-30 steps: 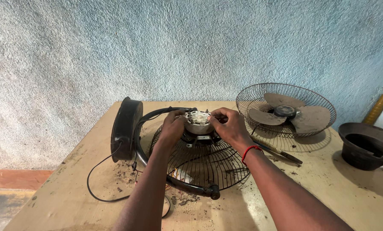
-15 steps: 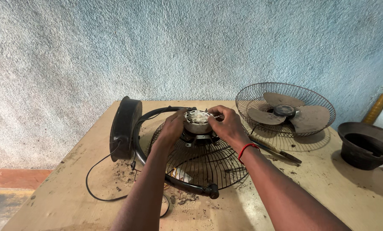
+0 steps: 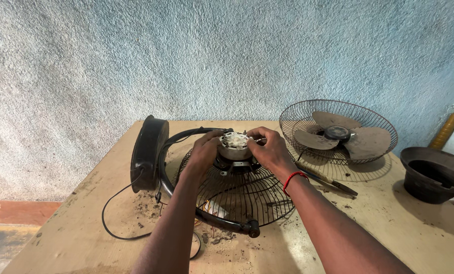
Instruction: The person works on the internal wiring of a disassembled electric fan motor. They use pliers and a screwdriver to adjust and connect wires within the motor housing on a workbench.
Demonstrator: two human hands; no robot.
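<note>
A dusty fan motor (image 3: 234, 144) with a pale metal top sits at the centre of a black wire guard (image 3: 242, 195) lying on a wooden table (image 3: 74, 228). My left hand (image 3: 204, 151) grips the motor's left side. My right hand (image 3: 268, 148), with a red band at the wrist, grips its right side with fingers over the top edge. A curved black bracket (image 3: 166, 167) runs around the guard, joined to a round black base (image 3: 148, 152) standing on edge at the left.
A second wire guard (image 3: 376, 119) with grey fan blades (image 3: 343, 137) lies at the back right. Pliers (image 3: 328, 181) rest beside my right forearm. A dark round housing (image 3: 432, 175) sits at the far right. A black cord (image 3: 118, 223) loops at the left. Dirt crumbs lie around the guard.
Both hands stay on the motor, and it appears lifted or tilted slightly upward. The view has shifted a little.
</note>
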